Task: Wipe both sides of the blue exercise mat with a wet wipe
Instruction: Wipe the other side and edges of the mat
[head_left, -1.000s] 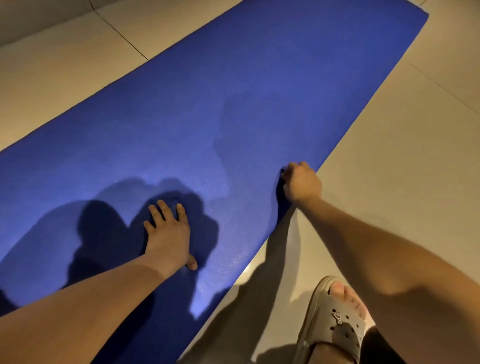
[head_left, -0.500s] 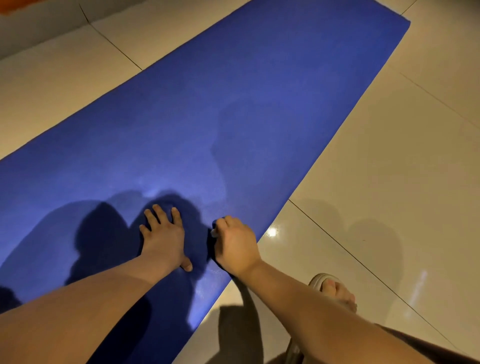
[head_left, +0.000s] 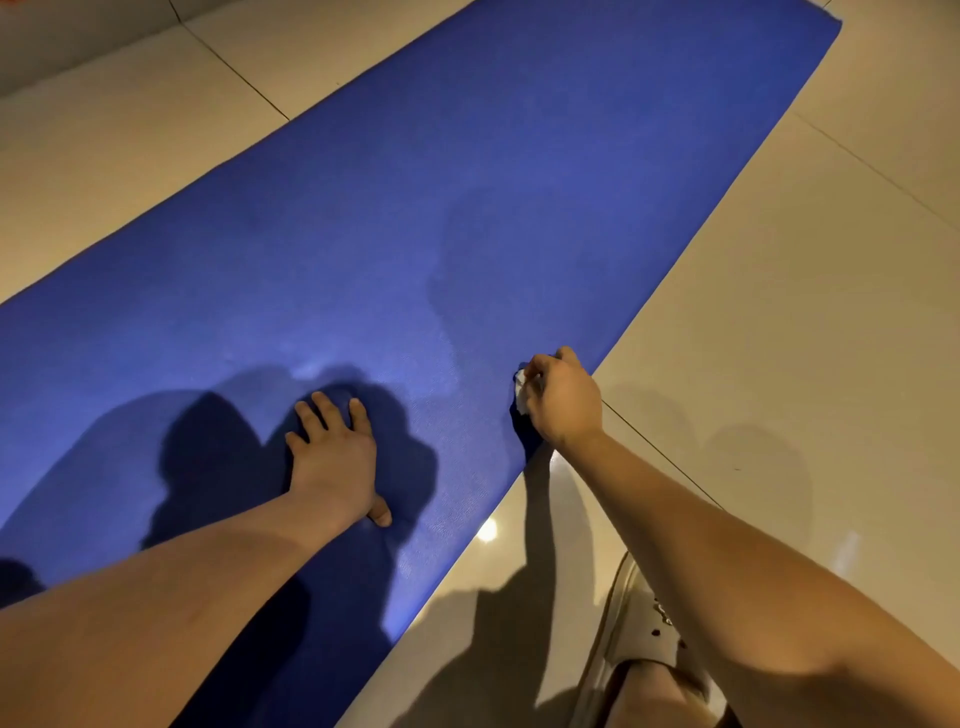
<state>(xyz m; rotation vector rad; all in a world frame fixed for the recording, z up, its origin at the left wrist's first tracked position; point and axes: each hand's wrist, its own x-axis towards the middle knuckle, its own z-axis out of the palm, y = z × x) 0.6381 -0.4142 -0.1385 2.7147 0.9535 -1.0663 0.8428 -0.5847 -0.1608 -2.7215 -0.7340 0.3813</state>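
Observation:
The blue exercise mat (head_left: 467, 197) lies flat on the tiled floor, running from the lower left to the upper right. My left hand (head_left: 335, 457) presses flat on the mat with fingers spread. My right hand (head_left: 561, 400) grips a crumpled white wet wipe (head_left: 520, 395) and holds it against the mat close to the mat's right edge. Only a small part of the wipe shows under the fingers. A darker damp patch spreads on the mat above my right hand.
Beige glossy floor tiles (head_left: 779, 312) surround the mat on both sides. My foot in a light clog sandal (head_left: 639, 639) stands on the tiles at the bottom right, beside the mat's edge. Shadows of my arms fall on the mat.
My right hand slid with the wipe along the mat's right edge, first toward my left hand, then back out to the right. My left hand stayed pressed in place.

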